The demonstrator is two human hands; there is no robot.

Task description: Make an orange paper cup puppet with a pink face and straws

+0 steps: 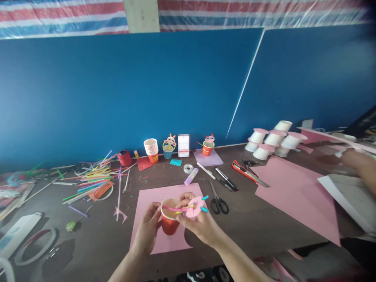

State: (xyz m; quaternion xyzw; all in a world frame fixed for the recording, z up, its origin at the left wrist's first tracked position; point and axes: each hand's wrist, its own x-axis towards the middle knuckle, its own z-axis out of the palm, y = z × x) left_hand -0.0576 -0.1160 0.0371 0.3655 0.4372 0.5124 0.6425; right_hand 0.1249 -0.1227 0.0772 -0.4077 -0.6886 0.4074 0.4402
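Note:
My left hand [149, 227] is wrapped round the left side of a red paper cup [170, 226], held upright over a pink paper sheet [142, 235]. Between the fingers of my right hand [202, 227] are pink and yellow straws [183, 209], whose left ends reach over the cup's mouth. On their right end sits a pink paper disc [196, 206] with two blue pieces sticking out. Whether the straws are fixed to the cup's inside I cannot tell. Black-handled scissors [217, 201] lie to the right of the pink sheet.
Loose coloured straws [91, 182] spread across the left. Stacked cups [151, 149] and two decorated cups stand along the blue partition. A glue stick [191, 176], tape roll [188, 168] and red utility knife [245, 172] lie ahead. At far right, another person's hand [360, 164] is near white paper.

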